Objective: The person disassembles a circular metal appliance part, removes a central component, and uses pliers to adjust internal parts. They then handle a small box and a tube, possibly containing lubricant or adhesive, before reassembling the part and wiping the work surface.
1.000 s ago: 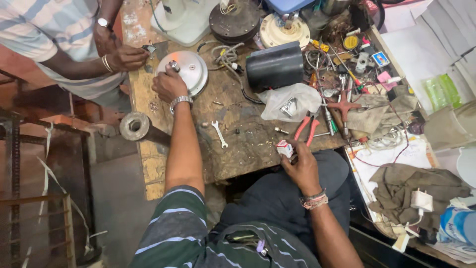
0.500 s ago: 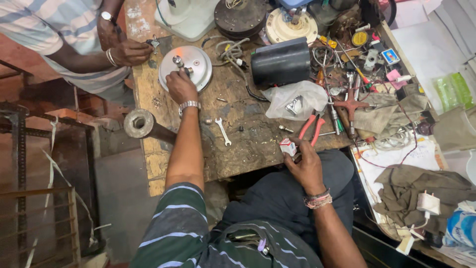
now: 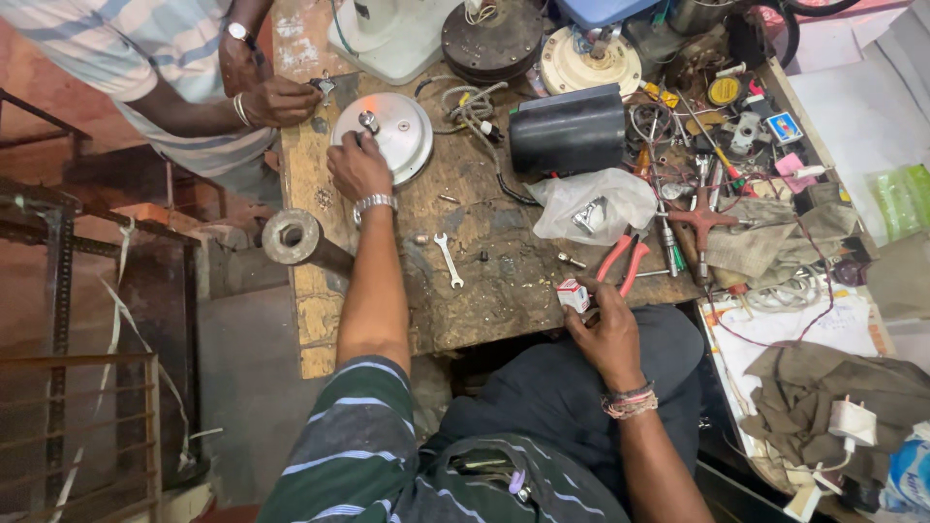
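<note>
The left hand (image 3: 358, 167) reaches far across the tabletop (image 3: 494, 281) and rests on the near edge of a round silver cover (image 3: 397, 136), fingers curled over its rim beside the small central knob (image 3: 369, 121). A metal watch sits on that wrist. The cover lies flat at the far left part of the tabletop, just in front of a white appliance base (image 3: 387, 39).

The right hand (image 3: 605, 329) is at the near edge of the tabletop, fingers closed around a small white and red box (image 3: 573, 294), which it holds just above the edge. Beaded bands circle this wrist. Right beside the box lie red-handled pliers (image 3: 625, 263), and beyond them a crumpled clear plastic bag (image 3: 591, 205) with metal parts inside.

Between the two hands a small open-ended spanner (image 3: 449, 260) lies flat on the worn wood. A black cylindrical motor (image 3: 567, 134) lies on its side behind the bag.

Across the tabletop another person in a striped shirt stands at the far left corner; their hand (image 3: 281, 99) holds a small metal part close to the silver cover. A heavy metal ring (image 3: 291, 237) projects from the left edge.
</note>
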`<action>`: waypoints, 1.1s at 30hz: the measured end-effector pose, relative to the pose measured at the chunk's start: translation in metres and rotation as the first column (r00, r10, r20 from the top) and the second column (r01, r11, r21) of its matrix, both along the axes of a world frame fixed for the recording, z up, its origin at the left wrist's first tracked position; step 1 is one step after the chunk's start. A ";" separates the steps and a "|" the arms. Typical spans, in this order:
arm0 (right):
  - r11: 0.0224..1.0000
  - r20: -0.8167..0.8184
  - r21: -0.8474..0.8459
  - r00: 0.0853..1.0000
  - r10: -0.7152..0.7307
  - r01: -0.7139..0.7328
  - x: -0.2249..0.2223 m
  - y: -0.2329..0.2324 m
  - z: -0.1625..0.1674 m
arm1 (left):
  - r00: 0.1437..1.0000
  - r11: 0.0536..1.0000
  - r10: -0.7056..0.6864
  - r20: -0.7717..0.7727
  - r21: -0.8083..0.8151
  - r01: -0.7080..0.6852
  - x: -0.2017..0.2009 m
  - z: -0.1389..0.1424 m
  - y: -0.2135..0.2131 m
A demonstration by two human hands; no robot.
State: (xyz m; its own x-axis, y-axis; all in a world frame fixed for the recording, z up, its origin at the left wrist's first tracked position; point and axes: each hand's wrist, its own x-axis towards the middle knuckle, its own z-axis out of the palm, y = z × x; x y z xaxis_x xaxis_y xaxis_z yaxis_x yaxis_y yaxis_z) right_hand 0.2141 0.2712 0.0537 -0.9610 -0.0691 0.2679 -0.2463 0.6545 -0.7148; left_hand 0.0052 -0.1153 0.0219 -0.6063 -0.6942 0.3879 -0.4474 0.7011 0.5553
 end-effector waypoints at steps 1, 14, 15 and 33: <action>1.000 0.001 0.000 1.000 0.004 -0.004 0.000 0.000 0.001 | 0.999 1.000 -0.020 -0.033 -0.014 0.019 0.002 -0.004 0.002; 0.999 0.024 -0.008 0.999 0.042 -0.042 -0.002 0.003 -0.003 | 0.303 0.308 -0.951 0.056 0.215 0.927 0.147 -0.040 0.169; 0.998 0.006 0.009 0.998 0.062 -0.062 -0.002 0.004 -0.005 | 0.221 0.229 -0.973 0.061 0.192 0.954 0.179 -0.049 0.192; 0.999 0.032 -0.029 0.998 0.046 -0.045 0.000 0.009 -0.007 | 0.433 0.362 -0.887 -0.162 0.338 0.869 0.233 -0.048 0.234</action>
